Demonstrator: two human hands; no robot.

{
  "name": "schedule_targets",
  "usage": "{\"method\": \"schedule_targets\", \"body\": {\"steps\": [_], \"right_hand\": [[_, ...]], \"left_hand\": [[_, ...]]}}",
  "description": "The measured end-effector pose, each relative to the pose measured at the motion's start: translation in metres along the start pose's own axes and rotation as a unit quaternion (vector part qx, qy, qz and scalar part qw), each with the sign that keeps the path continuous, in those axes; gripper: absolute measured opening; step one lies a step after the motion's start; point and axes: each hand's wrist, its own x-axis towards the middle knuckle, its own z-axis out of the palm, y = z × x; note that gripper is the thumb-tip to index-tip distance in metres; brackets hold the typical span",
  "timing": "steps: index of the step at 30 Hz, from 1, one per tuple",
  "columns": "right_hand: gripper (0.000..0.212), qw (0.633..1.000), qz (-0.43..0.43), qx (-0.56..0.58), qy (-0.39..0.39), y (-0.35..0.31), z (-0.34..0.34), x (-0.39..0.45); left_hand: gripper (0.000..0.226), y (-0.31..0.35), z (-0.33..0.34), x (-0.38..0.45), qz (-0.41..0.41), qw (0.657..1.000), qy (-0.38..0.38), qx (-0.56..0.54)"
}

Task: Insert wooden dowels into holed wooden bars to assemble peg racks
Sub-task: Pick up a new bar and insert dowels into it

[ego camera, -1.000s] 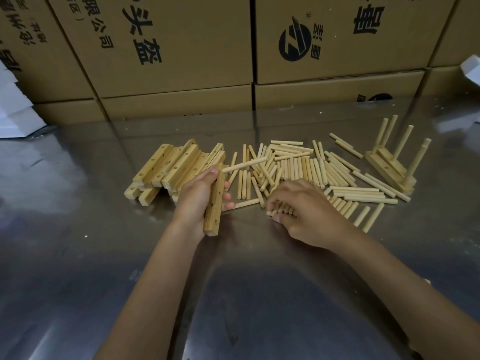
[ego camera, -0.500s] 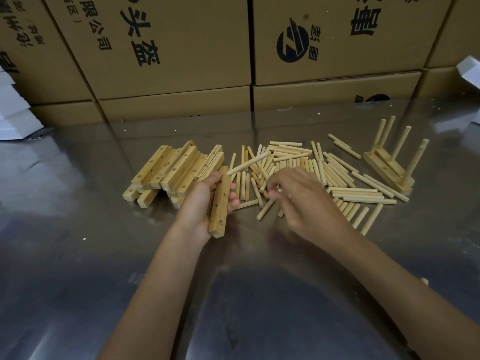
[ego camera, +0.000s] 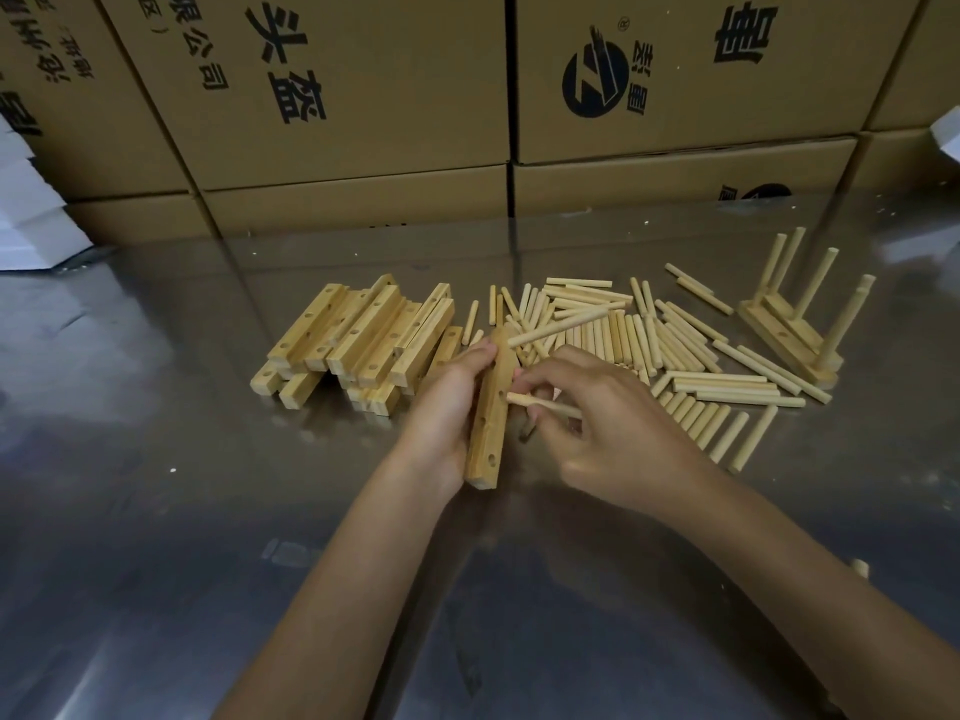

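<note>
My left hand (ego camera: 441, 407) grips a holed wooden bar (ego camera: 489, 423) on edge, its holes facing right. One dowel (ego camera: 563, 327) sticks out of the bar's far end. My right hand (ego camera: 608, 428) pinches a second dowel (ego camera: 540, 404), and the tip of that dowel touches a hole near the bar's middle. Behind my left hand lies a pile of holed bars (ego camera: 358, 340). Loose dowels (ego camera: 670, 350) are spread on the metal table behind and right of my right hand.
A finished peg rack (ego camera: 795, 324) with upright dowels stands at the far right. Cardboard boxes (ego camera: 363, 96) wall off the back of the steel table (ego camera: 156, 511). White paper (ego camera: 31, 220) lies at the far left. One stray dowel (ego camera: 860, 568) lies near my right forearm.
My right hand left the dowel pile holding one dowel and brought it left to the bar. My left hand turned the bar more upright and drew it slightly nearer.
</note>
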Motion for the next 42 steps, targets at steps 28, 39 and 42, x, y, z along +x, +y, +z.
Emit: {"method": "schedule_targets", "body": {"steps": [28, 39, 42], "right_hand": [[0.028, 0.99, 0.061, 0.117, 0.05, 0.006, -0.001, -0.001], [0.027, 0.992, 0.014, -0.086, -0.089, 0.032, 0.009, -0.002], [0.017, 0.992, 0.012, -0.095, -0.078, 0.034, 0.008, -0.001]], "left_hand": [[0.02, -0.002, 0.006, -0.004, 0.035, 0.999, -0.009, 0.038], [0.029, 0.022, -0.026, 0.002, 0.01, 0.994, 0.078, -0.08], [0.03, 0.021, -0.022, 0.0, 0.002, 0.994, 0.082, -0.079]]}}
